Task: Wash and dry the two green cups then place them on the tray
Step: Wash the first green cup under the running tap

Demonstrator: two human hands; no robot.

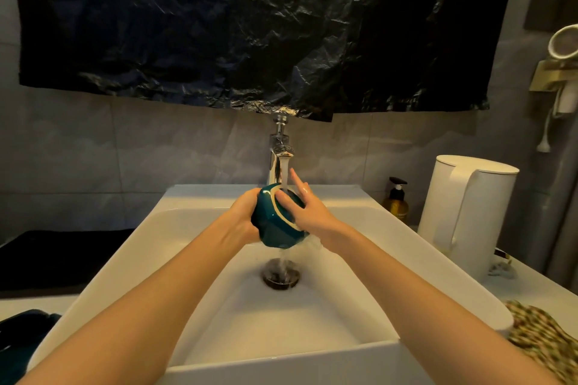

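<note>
The left hand grips the green cup tilted under the tap (so water drains); the right hand, fingers extended, rubs its rim.

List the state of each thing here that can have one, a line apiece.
green cup, tipped on its side under the stream, wet.
faucet, running.
left hand, grips the cup's outside.
right hand, thumb inside the cup's mouth, fingers straight.
drain, open, water going down.
kettle, upright, lid shut.
soap bottle, upright.
</note>
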